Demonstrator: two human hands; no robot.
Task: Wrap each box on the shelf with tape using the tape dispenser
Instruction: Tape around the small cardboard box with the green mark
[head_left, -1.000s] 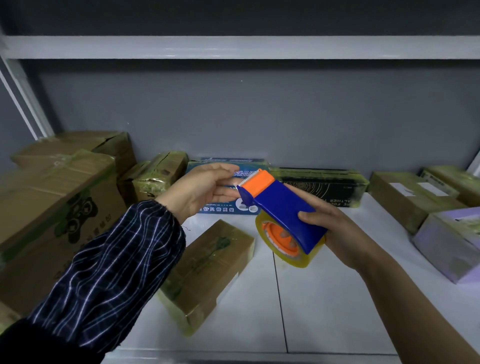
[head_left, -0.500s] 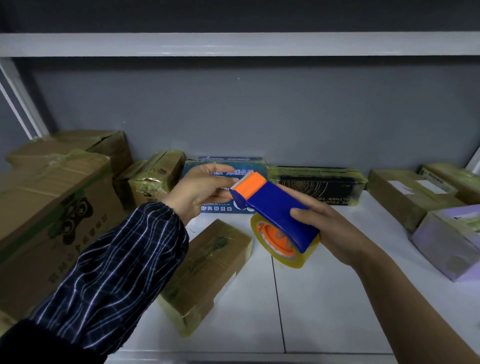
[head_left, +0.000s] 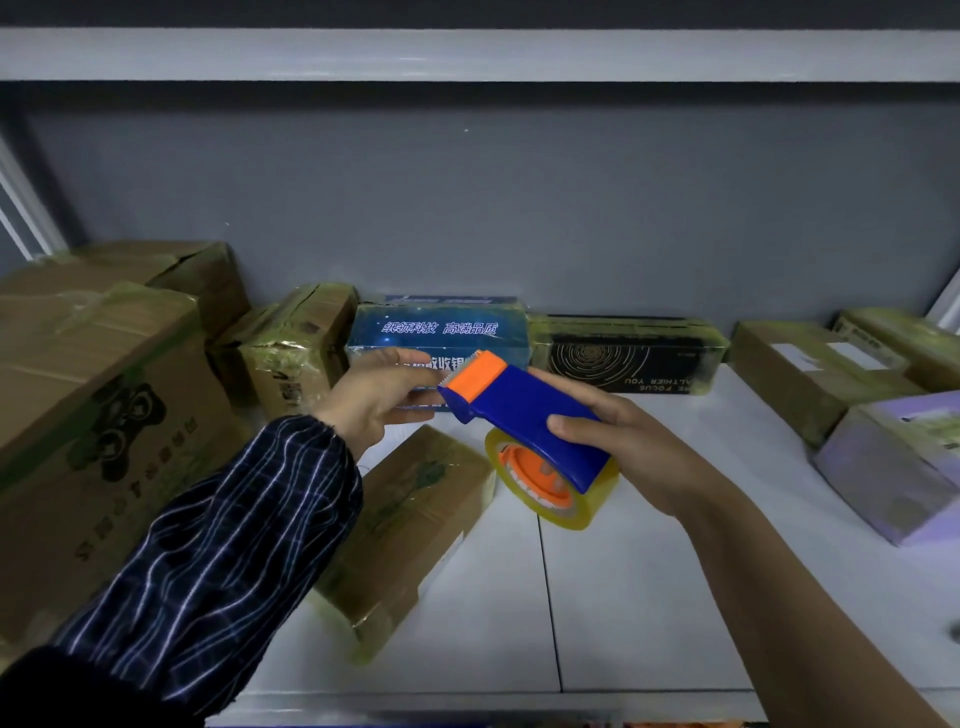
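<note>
Your tape dispenser (head_left: 519, 410) is up off the shelf (head_left: 649, 597), with your right hand (head_left: 639, 457) curled round its blue body. Your left hand (head_left: 374, 395) meets its orange cutter end, thumb and fingers narrowly parted; you cannot tell if they pinch tape. A blue box (head_left: 441, 327) stands behind the dispenser, and a taped brown box (head_left: 415, 519) lies below it.

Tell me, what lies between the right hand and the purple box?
Nothing. In the head view, only bare white shelf shows between the right hand and the purple box.
</note>
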